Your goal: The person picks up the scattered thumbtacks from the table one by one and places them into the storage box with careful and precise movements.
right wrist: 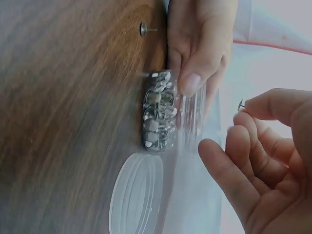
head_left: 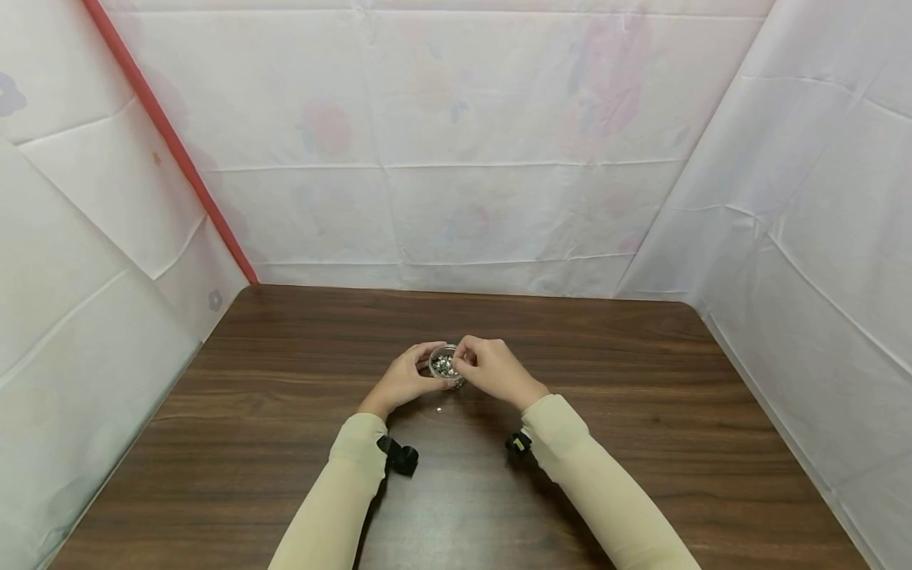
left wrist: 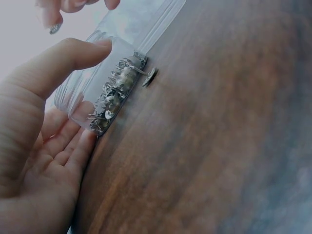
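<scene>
A clear plastic jar (head_left: 442,364) stands on the table with a layer of metal thumbtacks (left wrist: 114,97) at its bottom. My left hand (head_left: 404,381) holds the jar from the left, thumb on the near side and fingers round the far side. Above the jar's mouth, my right hand (head_left: 501,372) pinches one thumbtack (right wrist: 241,105) between thumb and index finger. Another thumbtack (head_left: 438,410) lies on the table just in front of the jar, head down and pin up in the right wrist view.
A clear round lid (right wrist: 136,195) lies on the table beside the jar, mostly hidden by my right hand in the head view. The brown wooden table (head_left: 285,443) is bordered by white patterned cloth (head_left: 463,214) at the back and sides.
</scene>
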Demonstrator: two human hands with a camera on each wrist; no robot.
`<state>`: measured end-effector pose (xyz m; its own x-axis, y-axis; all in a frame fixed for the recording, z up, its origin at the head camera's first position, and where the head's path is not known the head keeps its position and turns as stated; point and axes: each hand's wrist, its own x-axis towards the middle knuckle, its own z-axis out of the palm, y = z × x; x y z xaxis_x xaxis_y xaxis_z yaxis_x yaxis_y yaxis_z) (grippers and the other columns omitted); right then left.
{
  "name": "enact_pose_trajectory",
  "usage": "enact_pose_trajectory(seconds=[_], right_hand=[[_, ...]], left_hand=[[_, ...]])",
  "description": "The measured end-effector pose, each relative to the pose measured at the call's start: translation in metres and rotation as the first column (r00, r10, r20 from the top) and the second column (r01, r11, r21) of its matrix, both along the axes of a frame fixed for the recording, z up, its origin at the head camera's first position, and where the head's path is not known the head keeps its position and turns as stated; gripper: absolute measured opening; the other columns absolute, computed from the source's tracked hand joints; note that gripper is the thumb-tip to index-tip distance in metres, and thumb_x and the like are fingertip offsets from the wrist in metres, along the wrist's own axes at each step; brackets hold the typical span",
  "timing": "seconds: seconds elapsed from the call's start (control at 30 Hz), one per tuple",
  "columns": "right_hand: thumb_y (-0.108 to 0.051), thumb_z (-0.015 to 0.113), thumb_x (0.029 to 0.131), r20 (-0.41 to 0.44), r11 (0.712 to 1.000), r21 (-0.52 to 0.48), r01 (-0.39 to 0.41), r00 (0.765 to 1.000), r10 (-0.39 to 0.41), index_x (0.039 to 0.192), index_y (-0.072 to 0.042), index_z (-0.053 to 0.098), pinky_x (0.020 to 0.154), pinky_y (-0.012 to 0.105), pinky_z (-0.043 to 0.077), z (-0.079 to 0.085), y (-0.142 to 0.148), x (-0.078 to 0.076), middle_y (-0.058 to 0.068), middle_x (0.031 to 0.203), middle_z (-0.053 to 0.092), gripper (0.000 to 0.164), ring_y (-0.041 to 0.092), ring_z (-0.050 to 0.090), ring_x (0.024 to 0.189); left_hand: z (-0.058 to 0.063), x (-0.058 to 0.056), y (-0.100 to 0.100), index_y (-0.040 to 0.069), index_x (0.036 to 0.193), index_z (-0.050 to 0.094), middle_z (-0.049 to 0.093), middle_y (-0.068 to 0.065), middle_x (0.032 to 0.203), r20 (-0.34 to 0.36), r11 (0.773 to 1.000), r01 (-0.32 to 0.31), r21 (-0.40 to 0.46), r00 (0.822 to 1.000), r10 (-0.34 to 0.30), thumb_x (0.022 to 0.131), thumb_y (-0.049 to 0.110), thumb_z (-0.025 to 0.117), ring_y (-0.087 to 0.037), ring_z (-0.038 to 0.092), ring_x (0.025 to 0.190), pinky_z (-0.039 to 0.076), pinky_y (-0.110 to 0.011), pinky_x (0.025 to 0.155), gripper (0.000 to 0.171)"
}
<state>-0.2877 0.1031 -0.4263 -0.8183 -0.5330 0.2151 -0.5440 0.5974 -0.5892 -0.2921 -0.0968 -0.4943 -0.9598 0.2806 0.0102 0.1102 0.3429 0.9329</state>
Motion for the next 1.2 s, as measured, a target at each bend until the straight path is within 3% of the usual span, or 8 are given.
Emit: enact_pose_trajectory(seconds=[0.2,0.57,0.7,1.0,1.2], right_hand=[[-0.02,0.055,0.093,0.026,0.997,0.06,0.044,0.999,-0.045,0.09,-0.017,0.062,0.042,0.022,0.041,-0.004,-0.001,-0.008,-0.003,0.063,0.058,0.008,0.008,0.045,0.046],[-0.02,0.054,0.093,-0.087,0.991,0.119,0.058,0.995,-0.048,0.09,-0.014,0.062,0.041,0.02,0.04,-0.009,-0.008,-0.021,-0.006,0.059,0.055,0.011,0.006,0.044,0.043],[-0.021,0.054,0.093,-0.07,0.989,0.129,0.069,0.996,-0.061,0.092,-0.015,0.062,0.04,0.02,0.038,-0.01,-0.009,-0.024,-0.006,0.058,0.054,0.01,0.006,0.043,0.043],[-0.025,0.054,0.094,0.032,0.991,0.121,0.063,0.997,-0.067,0.097,-0.019,0.06,0.04,0.022,0.04,-0.008,-0.007,-0.015,-0.003,0.063,0.058,0.01,0.008,0.044,0.043],[-0.023,0.055,0.092,0.002,0.992,0.116,0.042,0.999,-0.042,0.094,-0.018,0.061,0.041,0.021,0.038,-0.007,-0.004,-0.004,-0.005,0.061,0.055,0.008,0.006,0.042,0.044]], left_hand=[[0.0,-0.001,0.0,0.029,0.13,0.05,0.048,0.003,0.132,0.003,1.0,-0.003,-0.004,1.0,0.003,0.066,0.039,0.083,-0.014,0.05,0.113,0.048,-0.042,0.095,0.074],[0.002,0.0,-0.003,0.028,0.133,0.047,0.045,0.0,0.136,0.016,1.0,-0.007,-0.021,1.0,0.007,0.068,0.038,0.082,-0.019,0.047,0.118,0.045,-0.046,0.098,0.074],[0.001,-0.001,-0.002,0.03,0.132,0.048,0.045,0.001,0.136,0.014,1.0,-0.003,-0.021,1.0,0.004,0.068,0.04,0.082,-0.019,0.045,0.119,0.043,-0.045,0.1,0.073],[0.0,0.0,-0.001,0.033,0.13,0.048,0.044,0.004,0.136,0.007,1.0,-0.007,-0.028,1.0,0.007,0.065,0.044,0.083,-0.018,0.045,0.119,0.044,-0.045,0.1,0.075],[0.001,0.001,-0.002,0.03,0.132,0.048,0.044,0.002,0.135,0.004,1.0,-0.001,-0.03,1.0,0.001,0.066,0.045,0.082,-0.016,0.047,0.117,0.047,-0.045,0.096,0.076]])
